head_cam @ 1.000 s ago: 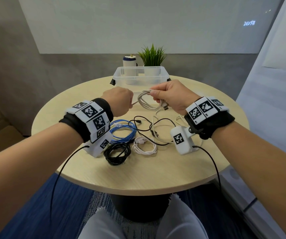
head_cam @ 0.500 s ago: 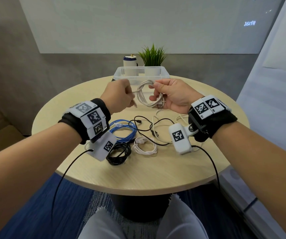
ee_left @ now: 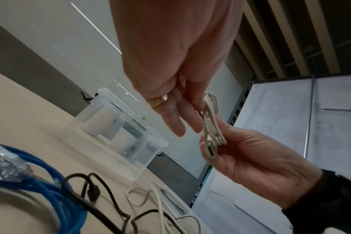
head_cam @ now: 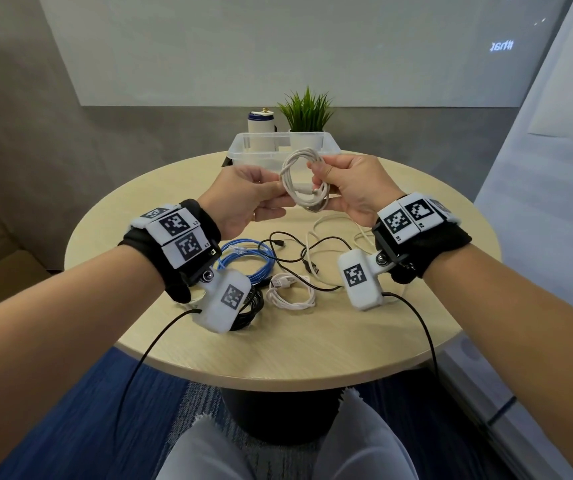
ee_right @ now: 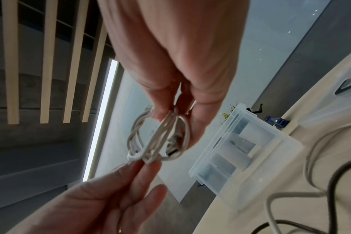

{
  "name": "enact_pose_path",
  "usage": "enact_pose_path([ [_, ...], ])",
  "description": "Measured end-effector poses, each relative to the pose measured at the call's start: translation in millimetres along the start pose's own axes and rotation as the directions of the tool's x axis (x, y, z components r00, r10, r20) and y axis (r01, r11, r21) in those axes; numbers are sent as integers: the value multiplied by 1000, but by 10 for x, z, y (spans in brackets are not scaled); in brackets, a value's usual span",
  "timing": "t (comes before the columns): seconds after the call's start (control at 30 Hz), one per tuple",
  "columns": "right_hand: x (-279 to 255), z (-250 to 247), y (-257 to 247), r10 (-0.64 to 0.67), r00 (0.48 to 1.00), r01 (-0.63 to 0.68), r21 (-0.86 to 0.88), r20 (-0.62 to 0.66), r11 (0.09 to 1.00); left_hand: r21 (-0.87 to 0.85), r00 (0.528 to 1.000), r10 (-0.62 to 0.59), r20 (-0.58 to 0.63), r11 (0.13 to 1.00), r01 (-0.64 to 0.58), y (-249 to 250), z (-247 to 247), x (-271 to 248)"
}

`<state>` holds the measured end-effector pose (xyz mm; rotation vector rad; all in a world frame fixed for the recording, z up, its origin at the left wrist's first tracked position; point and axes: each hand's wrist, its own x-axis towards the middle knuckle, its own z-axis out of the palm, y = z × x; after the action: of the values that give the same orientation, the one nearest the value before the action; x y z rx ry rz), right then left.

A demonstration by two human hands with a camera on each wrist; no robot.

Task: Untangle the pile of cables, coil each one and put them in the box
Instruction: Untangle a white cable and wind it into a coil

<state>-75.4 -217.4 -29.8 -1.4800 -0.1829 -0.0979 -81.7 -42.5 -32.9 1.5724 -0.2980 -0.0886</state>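
Round white cable coil raised higher, right hand pinching it, left hand apparently pinching too.

Round table bears box, loose cables.

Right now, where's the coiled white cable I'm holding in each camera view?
Head: white cable coil, upper centre, between both hands, before the clear box.
Left wrist: right of centre, seen edge-on.
Right wrist: centre, below the fingers.
Shared landmark: the clear box.
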Motion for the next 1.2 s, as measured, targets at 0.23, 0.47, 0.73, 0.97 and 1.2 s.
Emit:
enact_pose_path([
  [0.23, 55, 31, 55, -98, 981, 95, -28, -169, 995, -47, 999, -28, -38, 999, 26, 38, 124, -31],
  [0.47, 0, 27, 20, -44, 999, 44, 52, -4, 998, -54, 991, -29, -132, 998, 22, 9, 189, 0],
  [0.73, -41, -12, 12, -41, 987, 11, 193, 154, 981, -138, 998, 42, -52, 989, -48, 33, 223, 34],
  [0.97, -57, 5, 31, -89, 982, 34, 310, 167, 950, -104, 997, 63, 38, 993, -59, 63, 199, -5],
  [1.2, -88, -49, 18, -78, 976, 16, 289, 201, 957, -116, 996, 62, 56, 992, -56, 85, 142, -7],
])
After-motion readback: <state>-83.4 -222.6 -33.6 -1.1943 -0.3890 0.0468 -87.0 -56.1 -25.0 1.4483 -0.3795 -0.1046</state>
